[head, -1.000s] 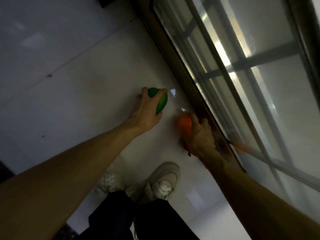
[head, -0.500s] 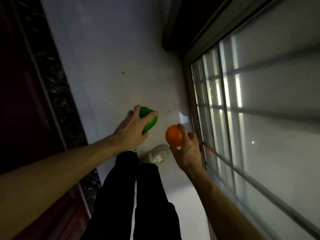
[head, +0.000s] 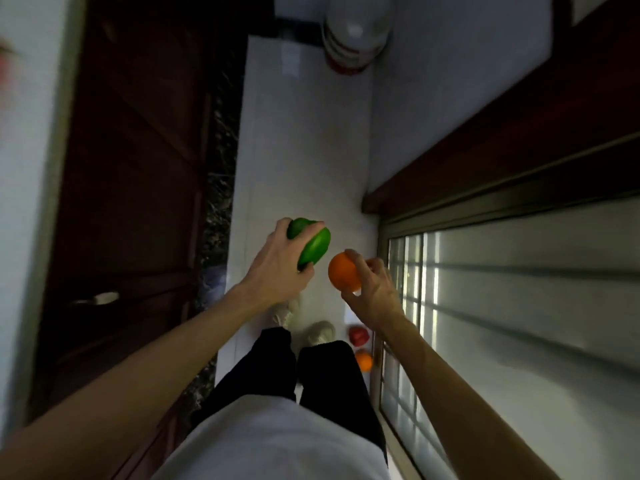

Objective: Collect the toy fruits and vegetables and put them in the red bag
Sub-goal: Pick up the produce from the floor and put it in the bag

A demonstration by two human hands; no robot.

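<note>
A person's left hand (head: pixel 277 265) gripped a green toy fruit (head: pixel 311 249) and the right hand (head: pixel 374 292) curled around a toy orange (head: pixel 343 275), side by side above the white floor (head: pixel 301 150); a red toy (head: pixel 358 335) and a second orange toy (head: pixel 363 360) lay by the window (head: pixel 519 306).

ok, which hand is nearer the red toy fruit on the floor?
Right. The right hand, holding an orange toy, hangs above the red toy fruit; the left hand, gripping a green toy, is farther off to its left.
</note>
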